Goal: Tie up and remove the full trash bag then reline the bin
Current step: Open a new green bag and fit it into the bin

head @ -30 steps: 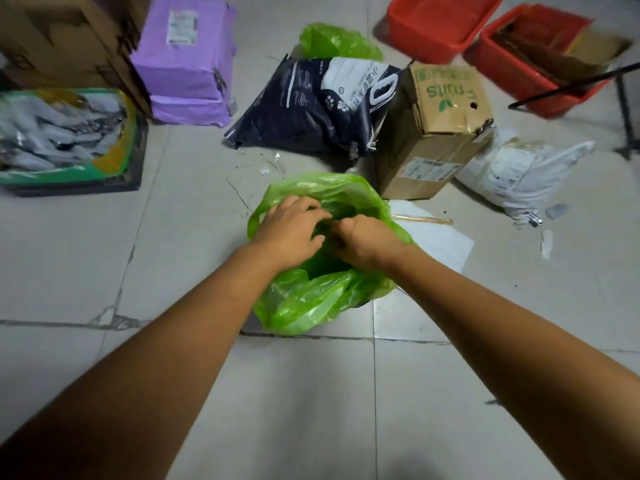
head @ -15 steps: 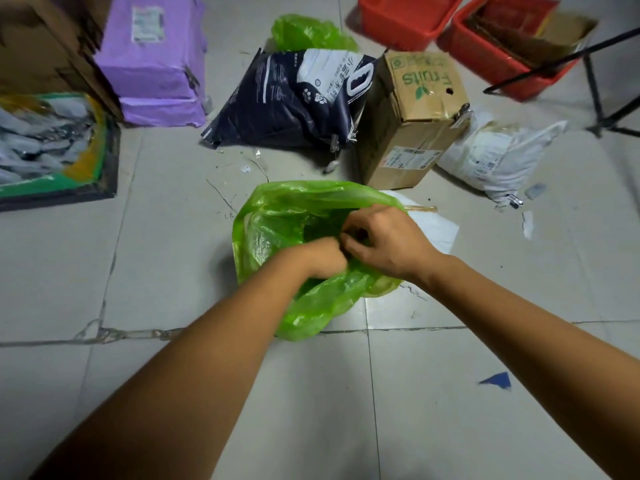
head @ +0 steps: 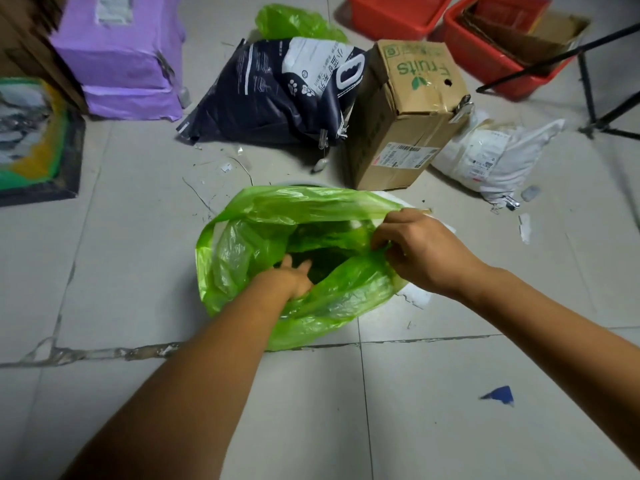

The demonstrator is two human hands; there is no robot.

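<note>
Since a moment ago the left hand [head: 291,277] has pushed down inside the green bag [head: 304,237], fingers spread among the plastic, while the right hand [head: 420,251] has shifted right and pinches the bag's right edge, holding the mouth wide. This bag sits on the tiled floor [head: 138,271] in the middle, with a white rim barely showing at its far side. A cardboard box [head: 408,109] stands just beyond, to the right.
</note>
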